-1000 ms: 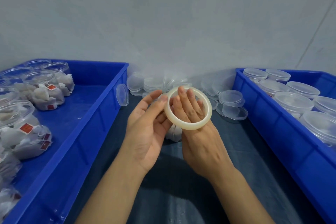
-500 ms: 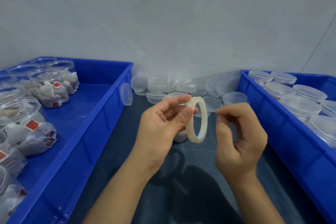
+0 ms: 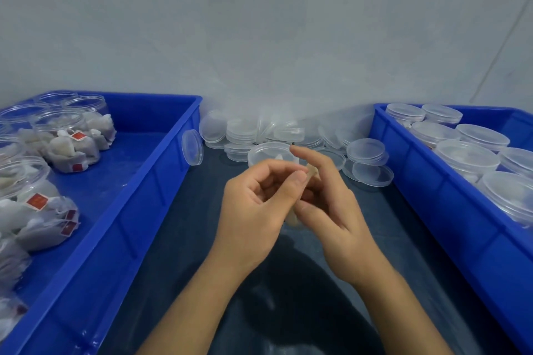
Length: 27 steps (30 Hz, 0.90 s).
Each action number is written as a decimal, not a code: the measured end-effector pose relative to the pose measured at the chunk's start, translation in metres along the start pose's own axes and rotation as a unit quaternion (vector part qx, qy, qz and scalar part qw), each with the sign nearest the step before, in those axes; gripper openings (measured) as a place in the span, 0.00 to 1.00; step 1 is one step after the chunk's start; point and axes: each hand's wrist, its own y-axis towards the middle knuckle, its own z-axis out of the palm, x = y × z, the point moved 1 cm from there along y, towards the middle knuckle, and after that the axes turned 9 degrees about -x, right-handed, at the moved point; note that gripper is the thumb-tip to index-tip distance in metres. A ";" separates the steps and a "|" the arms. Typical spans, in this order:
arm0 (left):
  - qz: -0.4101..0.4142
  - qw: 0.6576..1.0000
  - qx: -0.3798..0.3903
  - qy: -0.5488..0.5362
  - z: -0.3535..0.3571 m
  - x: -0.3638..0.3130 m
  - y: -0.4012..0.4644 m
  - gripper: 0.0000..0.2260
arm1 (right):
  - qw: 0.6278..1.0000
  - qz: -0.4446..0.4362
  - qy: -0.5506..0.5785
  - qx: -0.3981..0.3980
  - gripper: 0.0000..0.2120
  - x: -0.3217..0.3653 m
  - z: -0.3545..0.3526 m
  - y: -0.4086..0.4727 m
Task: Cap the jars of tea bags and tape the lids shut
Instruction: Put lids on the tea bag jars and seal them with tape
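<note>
A pale tape roll (image 3: 291, 220) is held edge-on over the dark mat, mostly hidden between my hands. My left hand (image 3: 253, 204) pinches its top rim with thumb and forefinger. My right hand (image 3: 331, 204) holds the roll from the other side, thumb on the lower rim and index finger pointing up. Just behind my hands stands a capped jar of tea bags (image 3: 268, 153). Open jars of tea bags (image 3: 66, 135) sit in the left blue bin (image 3: 161, 181). Capped jars (image 3: 467, 155) fill the right blue bin (image 3: 409, 181).
Several loose clear lids (image 3: 248, 130) are piled against the grey wall at the back; two more lids (image 3: 372, 170) lie by the right bin and one lid (image 3: 191, 147) leans on the left bin's wall. The dark mat (image 3: 178, 239) runs between the bins.
The roll has turned from face-on to edge-on. My right hand drew out of the ring, then closed back in against it. Both hands now meet around the roll.
</note>
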 end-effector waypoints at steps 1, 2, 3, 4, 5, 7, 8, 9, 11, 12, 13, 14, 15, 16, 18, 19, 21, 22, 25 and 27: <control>0.005 1.000 0.001 0.004 0.000 0.000 0.000 0.04 | 1.000 -0.001 -0.011 0.004 0.27 0.001 0.001 0.000; 0.013 1.000 0.000 0.012 0.000 0.000 0.000 0.04 | 1.000 -0.004 -0.028 0.006 0.26 0.001 0.001 -0.001; 0.022 1.000 -0.002 0.021 0.000 0.001 0.000 0.05 | 0.999 -0.008 -0.048 0.004 0.25 0.001 0.002 0.000; 0.030 0.999 -0.007 0.031 0.001 0.003 0.000 0.05 | 0.998 -0.009 -0.062 0.003 0.24 0.001 0.003 -0.001; 0.036 0.999 -0.011 0.036 0.001 0.002 -0.001 0.06 | 0.998 -0.007 -0.069 0.004 0.23 0.001 0.004 -0.001; 0.042 0.998 -0.010 0.047 0.000 0.001 -0.001 0.09 | 0.997 -0.004 -0.078 0.009 0.21 0.000 0.004 -0.001; 0.048 0.997 0.000 0.058 -0.001 0.001 0.000 0.09 | 0.996 -0.005 -0.094 0.007 0.20 0.000 0.002 -0.002; 0.052 0.996 0.014 0.070 -0.002 0.001 0.000 0.07 | 0.993 -0.009 -0.118 0.003 0.20 -0.001 0.000 -0.002; 0.046 0.994 0.057 0.084 -0.005 0.002 0.003 0.03 | 0.985 -0.021 -0.173 -0.007 0.19 -0.001 -0.004 -0.002; 0.044 0.992 0.070 0.094 -0.007 0.004 0.004 0.06 | 0.979 -0.028 -0.202 -0.007 0.20 -0.001 -0.006 -0.001; 0.040 0.991 0.079 0.104 -0.009 0.005 0.005 0.07 | 0.972 -0.033 -0.232 -0.003 0.20 -0.001 -0.008 -0.001; 0.034 0.990 0.079 0.112 -0.011 0.007 0.006 0.08 | 0.966 -0.034 -0.257 0.005 0.20 -0.001 -0.008 -0.001; 0.028 0.990 0.077 0.115 -0.013 0.007 0.006 0.08 | 0.961 -0.032 -0.275 0.013 0.21 0.000 -0.009 -0.001; 0.026 0.990 0.071 0.122 -0.014 0.009 0.007 0.08 | 0.957 -0.031 -0.286 0.020 0.21 0.000 -0.009 0.000; 0.036 0.988 0.053 0.143 -0.014 0.011 0.007 0.07 | 0.951 -0.035 -0.306 0.027 0.20 0.000 -0.009 0.000; 0.047 0.986 0.044 0.155 -0.014 0.013 0.007 0.07 | 0.947 -0.037 -0.317 0.027 0.20 -0.001 -0.009 0.000; 0.076 0.980 0.027 0.185 -0.014 0.015 0.007 0.06 | 0.939 -0.041 -0.342 0.013 0.18 -0.002 -0.009 0.000; 0.088 0.976 0.019 0.199 -0.014 0.015 0.007 0.05 | 0.934 -0.041 -0.355 0.002 0.17 -0.002 -0.009 0.001; 0.113 0.969 -0.009 0.218 -0.014 0.015 0.006 0.05 | 0.925 -0.040 -0.378 -0.019 0.16 -0.001 -0.008 0.001; 0.133 0.962 -0.025 0.237 -0.013 0.016 0.006 0.04 | 0.916 -0.045 -0.397 -0.025 0.14 0.000 -0.008 0.000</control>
